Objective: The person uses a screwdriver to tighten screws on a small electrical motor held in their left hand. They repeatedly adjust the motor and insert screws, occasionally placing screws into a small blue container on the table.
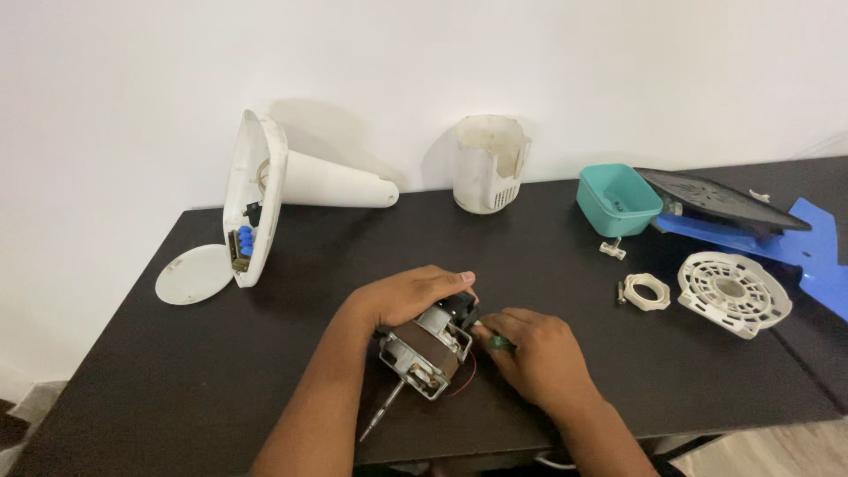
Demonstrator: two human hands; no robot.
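Note:
A small electric fan motor (422, 353) with a brown core, metal frame and a steel shaft pointing toward me lies on the dark table (265, 371). My left hand (408, 294) is cupped over the motor's far end, holding it down. My right hand (530, 349) grips a green-handled screwdriver (496, 341) whose tip meets the motor's right side. Thin red wire loops out beside the motor.
A white fan base (265, 190) lies on its side at the back left, with a round white cover (193, 274) beside it. A white motor housing (488, 163) stands at the back. A teal tray (617, 199), white ring nut (647, 291), white grille disc (733, 293), dark disc and blue blade lie at right.

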